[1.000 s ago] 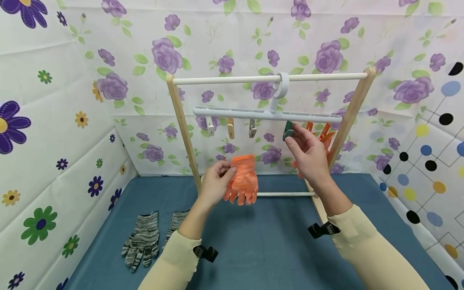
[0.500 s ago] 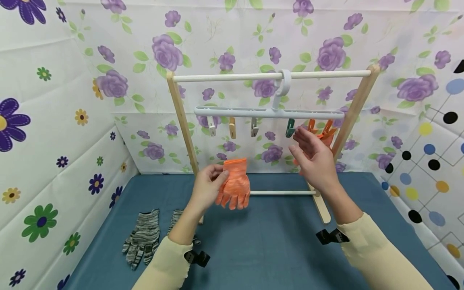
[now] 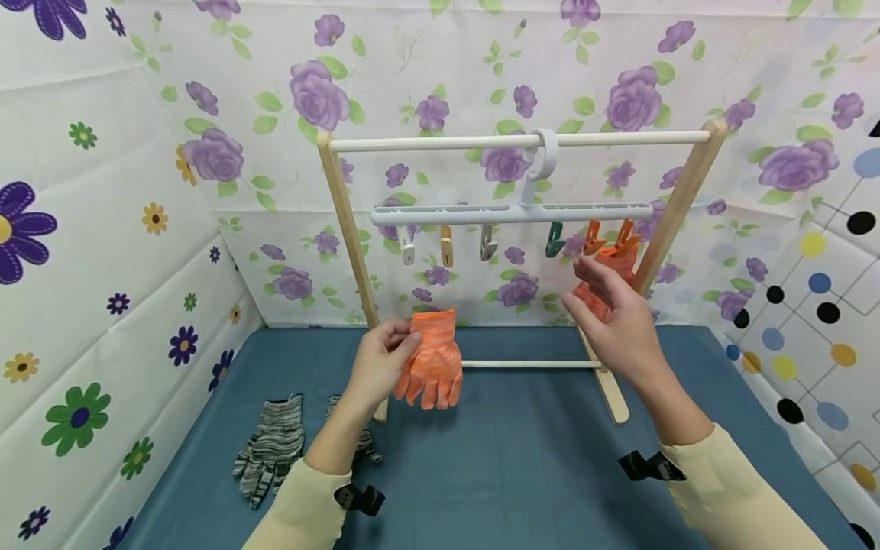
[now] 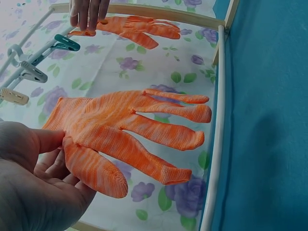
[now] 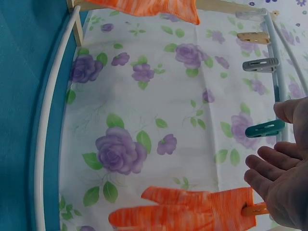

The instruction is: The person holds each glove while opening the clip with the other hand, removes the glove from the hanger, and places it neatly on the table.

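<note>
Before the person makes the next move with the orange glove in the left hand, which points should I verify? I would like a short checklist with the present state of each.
1. Left grip pinches the held orange glove near its cuff: ok.
2. Right grip free: ok, it holds nothing.
3. Green clip empty: ok, no glove hangs from it.
4. Green clip squeezed open: not ok, no fingers are pressing it.
5. Hanger hooked over the top rail: ok.
6. Orange clip firm on the hanging orange glove: cannot tell; attached, but tightness does not show.
</note>
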`<state>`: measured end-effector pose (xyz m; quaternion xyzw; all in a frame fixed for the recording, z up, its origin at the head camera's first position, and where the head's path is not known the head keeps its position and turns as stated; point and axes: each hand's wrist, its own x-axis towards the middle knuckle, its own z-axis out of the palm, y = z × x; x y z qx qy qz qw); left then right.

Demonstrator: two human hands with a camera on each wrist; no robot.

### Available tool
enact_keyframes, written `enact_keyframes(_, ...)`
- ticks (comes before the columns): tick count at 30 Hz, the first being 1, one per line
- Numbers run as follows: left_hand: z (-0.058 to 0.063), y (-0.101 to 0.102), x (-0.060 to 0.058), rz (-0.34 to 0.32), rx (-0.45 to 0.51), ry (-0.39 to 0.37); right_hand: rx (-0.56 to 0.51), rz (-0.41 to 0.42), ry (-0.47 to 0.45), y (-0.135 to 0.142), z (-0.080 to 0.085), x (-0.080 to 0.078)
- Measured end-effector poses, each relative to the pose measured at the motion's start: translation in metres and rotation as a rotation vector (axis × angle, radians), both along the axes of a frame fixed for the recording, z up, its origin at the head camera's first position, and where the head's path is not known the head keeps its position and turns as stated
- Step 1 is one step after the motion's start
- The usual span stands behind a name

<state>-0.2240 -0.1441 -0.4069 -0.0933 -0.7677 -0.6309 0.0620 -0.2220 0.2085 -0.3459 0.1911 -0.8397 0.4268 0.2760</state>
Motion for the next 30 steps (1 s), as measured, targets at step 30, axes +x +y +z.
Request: enact_keyframes(30,-0.033,-0.03,0.01,0.008,-0.027,-0.228,0.275,0.004,0.041,0.043,-0.032,0.037)
